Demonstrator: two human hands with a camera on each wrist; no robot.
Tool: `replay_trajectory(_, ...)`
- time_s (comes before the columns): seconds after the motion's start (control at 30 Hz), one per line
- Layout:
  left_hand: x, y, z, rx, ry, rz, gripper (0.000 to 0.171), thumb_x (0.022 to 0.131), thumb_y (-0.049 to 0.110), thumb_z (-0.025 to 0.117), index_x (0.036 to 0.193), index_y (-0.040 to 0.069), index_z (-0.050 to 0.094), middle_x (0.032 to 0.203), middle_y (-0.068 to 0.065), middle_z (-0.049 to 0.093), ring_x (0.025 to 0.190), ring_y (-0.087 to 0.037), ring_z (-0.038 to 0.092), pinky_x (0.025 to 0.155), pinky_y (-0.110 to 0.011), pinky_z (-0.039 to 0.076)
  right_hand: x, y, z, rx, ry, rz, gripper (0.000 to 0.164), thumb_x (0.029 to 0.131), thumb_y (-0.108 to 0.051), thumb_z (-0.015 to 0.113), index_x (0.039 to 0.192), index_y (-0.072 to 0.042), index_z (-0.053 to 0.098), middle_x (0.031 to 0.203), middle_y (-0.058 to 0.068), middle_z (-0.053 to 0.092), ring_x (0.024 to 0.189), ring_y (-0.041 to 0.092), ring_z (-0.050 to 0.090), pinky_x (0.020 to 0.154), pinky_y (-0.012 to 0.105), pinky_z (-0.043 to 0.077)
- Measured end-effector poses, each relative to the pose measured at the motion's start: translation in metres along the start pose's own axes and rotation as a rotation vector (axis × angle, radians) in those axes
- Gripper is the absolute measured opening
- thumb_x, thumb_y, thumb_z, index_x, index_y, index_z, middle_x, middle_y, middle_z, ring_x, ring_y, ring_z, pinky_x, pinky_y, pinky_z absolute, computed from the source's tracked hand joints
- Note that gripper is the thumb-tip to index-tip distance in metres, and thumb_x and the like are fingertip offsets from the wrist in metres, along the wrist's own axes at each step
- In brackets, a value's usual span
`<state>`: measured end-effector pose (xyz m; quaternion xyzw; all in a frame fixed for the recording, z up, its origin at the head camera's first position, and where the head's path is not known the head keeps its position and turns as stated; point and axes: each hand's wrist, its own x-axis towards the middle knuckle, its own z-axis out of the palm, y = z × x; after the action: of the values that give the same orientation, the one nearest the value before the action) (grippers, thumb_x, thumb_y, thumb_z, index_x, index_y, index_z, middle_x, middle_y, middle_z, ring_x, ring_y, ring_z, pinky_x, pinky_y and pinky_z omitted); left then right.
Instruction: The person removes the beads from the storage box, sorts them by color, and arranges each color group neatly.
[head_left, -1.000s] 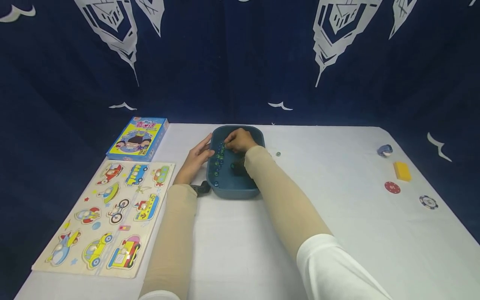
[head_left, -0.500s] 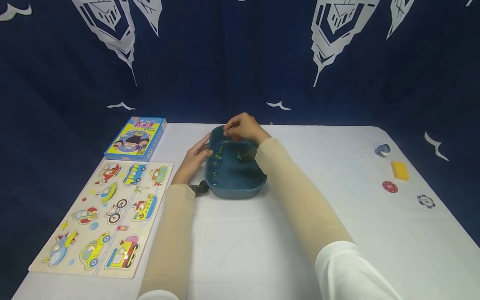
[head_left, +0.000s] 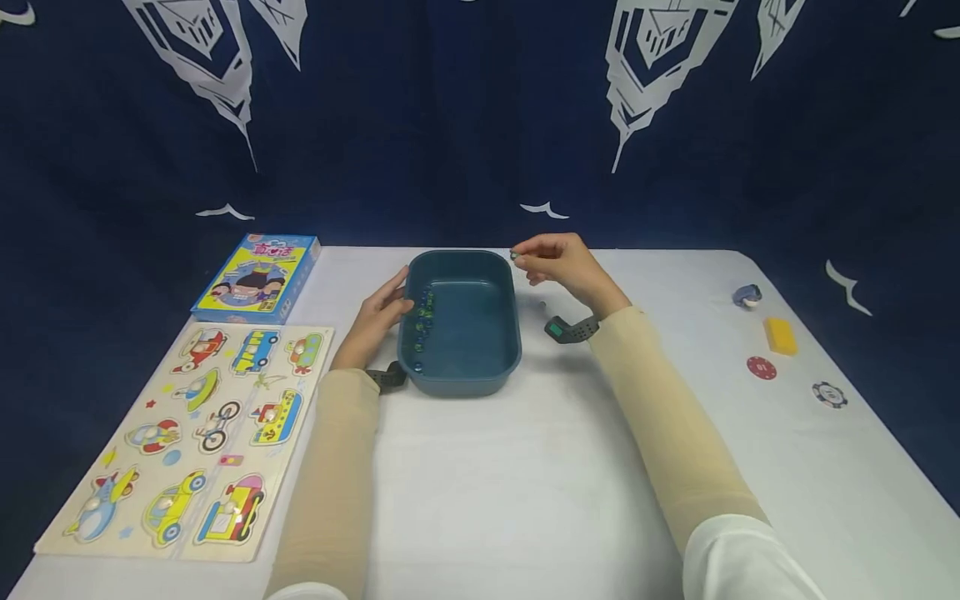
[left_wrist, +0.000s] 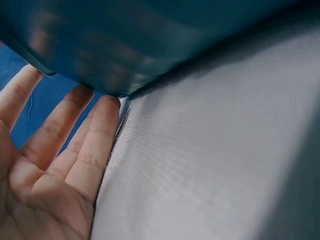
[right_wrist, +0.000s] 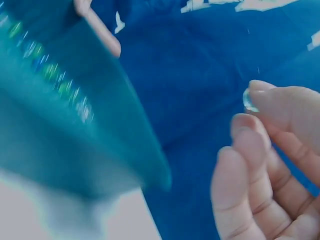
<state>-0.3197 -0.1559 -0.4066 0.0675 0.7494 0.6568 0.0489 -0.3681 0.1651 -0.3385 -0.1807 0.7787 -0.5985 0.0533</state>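
A dark teal rectangular tub [head_left: 461, 387] stands near the table's far edge. Along its left inner side runs a row of several blue and green glass marbles [head_left: 423, 317]. My left hand [head_left: 372, 325] lies against the tub's left wall, and in the left wrist view its straight fingertips [left_wrist: 106, 107] meet the tub's side. Just past the tub's far right corner, my right hand [head_left: 570, 268] pinches a small clear greenish marble [right_wrist: 249, 101] between thumb and finger. Another small marble [head_left: 543, 303] rests on the white cloth below that hand.
To the left lie a wooden peg puzzle board [head_left: 187, 442] and a blue and yellow card box [head_left: 257, 279]. Over on the right are a yellow block [head_left: 781, 336], a red poker chip [head_left: 761, 367], a black and white chip [head_left: 829, 395] and a small blue-grey object [head_left: 747, 296].
My right hand has risen out of the tub and moved right, beyond its rim, with a marble in its fingertips. The left hand has stayed at the tub's side.
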Motion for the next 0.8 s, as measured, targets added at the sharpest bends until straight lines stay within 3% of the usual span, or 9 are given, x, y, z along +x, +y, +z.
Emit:
replay_trajectory(0.13,-0.012,0.015,0.002,0.025,0.000,0.002,0.064,0.098,0.016,0.053,0.158,0.019,0.030,0.158,-0.018,0.033,0.141,-0.035,0.040,0.115,-0.045,0.035,-0.015,0.025,-0.016,0.050,0.089,0.009,0.020,0.090,-0.011,0.075,0.108,-0.002,0.073,0.099,0.005,0.072,0.075,0.014,0.063,0.069,0.024,0.057)
replay_trajectory(0.27,-0.012,0.015,0.003,0.012,-0.003,0.005,0.065,0.097,0.017,0.052,0.158,0.019,0.029,0.157,-0.020,0.034,0.141,-0.036,0.038,0.115,-0.047,0.033,-0.025,0.054,-0.027,0.065,0.150,0.028,0.020,0.091,-0.013,0.073,0.109,-0.004,0.073,0.097,0.002,0.071,0.073,0.014,0.063,0.068,0.023,0.056)
replay_trajectory(0.5,0.006,-0.011,-0.002,-0.013,-0.005,0.010,0.065,0.097,0.021,0.054,0.157,0.029,0.031,0.158,-0.014,0.034,0.143,-0.032,0.037,0.117,-0.048,0.029,-0.031,0.091,-0.034,0.021,0.167,0.077,0.025,0.093,-0.014,0.071,0.113,0.000,0.071,0.099,0.001,0.071,0.075,0.013,0.063,0.066,0.024,0.056)
replay_trajectory(0.67,0.009,-0.015,-0.002,0.021,0.018,0.026,0.064,0.097,0.025,0.054,0.156,0.035,0.032,0.158,-0.011,0.036,0.141,-0.029,0.040,0.117,-0.047,0.031,-0.031,0.097,-0.033,-0.127,0.166,0.056,0.025,0.094,-0.013,0.068,0.114,0.002,0.070,0.095,0.004,0.070,0.073,0.012,0.061,0.064,0.020,0.053)
replay_trajectory(0.8,0.008,-0.016,-0.002,0.027,0.022,0.011,0.063,0.097,0.027,0.055,0.155,0.037,0.033,0.158,-0.009,0.037,0.140,-0.027,0.041,0.116,-0.046,0.032,-0.033,0.099,-0.030,-0.273,0.171,0.086,0.023,0.093,-0.013,0.068,0.113,-0.002,0.072,0.085,0.006,0.069,0.064,0.012,0.059,0.060,0.020,0.048)
